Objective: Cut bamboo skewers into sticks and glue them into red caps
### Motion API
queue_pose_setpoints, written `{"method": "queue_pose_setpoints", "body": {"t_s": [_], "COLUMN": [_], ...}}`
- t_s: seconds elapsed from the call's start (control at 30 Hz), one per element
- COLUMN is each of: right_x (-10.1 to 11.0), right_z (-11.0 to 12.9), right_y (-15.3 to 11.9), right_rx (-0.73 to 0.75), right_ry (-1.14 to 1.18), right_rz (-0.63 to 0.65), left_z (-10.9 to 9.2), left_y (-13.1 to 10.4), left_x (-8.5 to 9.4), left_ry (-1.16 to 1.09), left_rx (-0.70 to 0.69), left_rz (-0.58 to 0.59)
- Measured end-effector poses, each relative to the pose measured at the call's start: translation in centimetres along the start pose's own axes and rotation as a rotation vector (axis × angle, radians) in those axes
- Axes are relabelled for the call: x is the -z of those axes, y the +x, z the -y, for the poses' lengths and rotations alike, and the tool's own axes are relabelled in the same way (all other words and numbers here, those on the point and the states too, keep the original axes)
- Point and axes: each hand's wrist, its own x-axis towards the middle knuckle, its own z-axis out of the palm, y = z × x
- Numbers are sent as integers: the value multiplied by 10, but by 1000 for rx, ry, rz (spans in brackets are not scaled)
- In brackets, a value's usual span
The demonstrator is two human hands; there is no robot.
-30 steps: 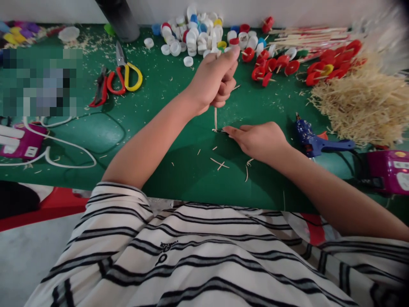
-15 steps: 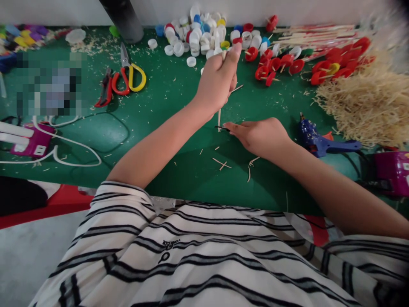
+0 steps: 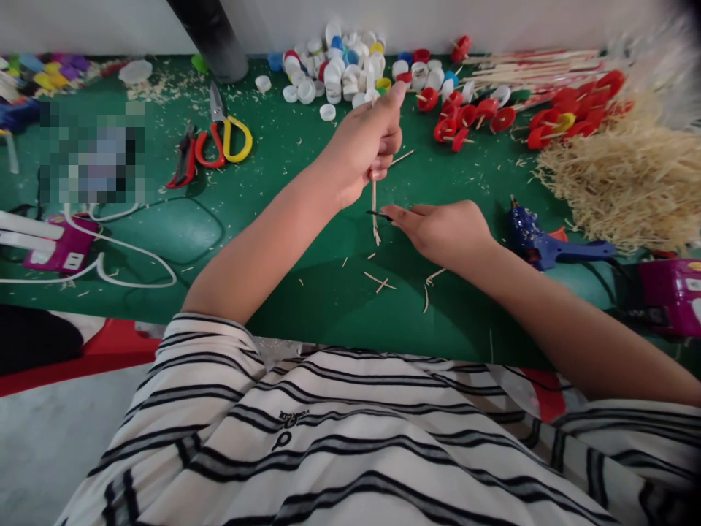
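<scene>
My left hand [image 3: 368,142] is closed round a thin wooden stick [image 3: 374,199], whose lower end hangs below the fist and looks frayed at the tip. In a pinch, my right hand [image 3: 446,228] holds a small dark blade [image 3: 379,215], which crosses the stick near its lower end. Another thin stick [image 3: 404,156] sticks out to the right behind my left fist. On the green table [image 3: 328,314] below my hands lie several wood slivers [image 3: 380,281].
White, blue and red bottle caps [image 3: 339,69] are heaped at the back. Scissors [image 3: 224,135] and red-handled pliers [image 3: 185,161] lie left. Red caps with sticks [image 3: 575,109], wood shavings [image 3: 629,175] and a blue glue gun [image 3: 548,237] are at the right.
My left hand has turned slightly and more of its curled fingers show. More of the stick's frayed end now shows below the blade. My right hand has barely moved.
</scene>
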Motion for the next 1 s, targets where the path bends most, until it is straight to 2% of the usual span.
{"method": "queue_pose_setpoints", "body": {"t_s": [0.23, 0.33, 0.5, 0.63, 0.87, 1.0], "right_x": [-4, -7, -7, -5, -2, 1], "right_z": [1, 0, -1, -1, 2, 1], "right_y": [-6, -8, -10, -12, -17, -15], "right_rx": [27, 38, 42, 46, 52, 26], "right_ry": [-62, -47, -42, -45, -70, -72], "right_rz": [23, 25, 61, 72, 94, 105], "left_z": [5, 7, 5, 6, 16, 17], "left_y": [8, 5, 0, 0, 5, 5], "left_x": [4, 1, -2, -1, 1, 3], "left_ry": [-169, -108, 67, 53, 78, 34], "left_rx": [85, 30, -55, -34, -85, -61], "left_rz": [16, -12, 13, -5, 45, 91]}}
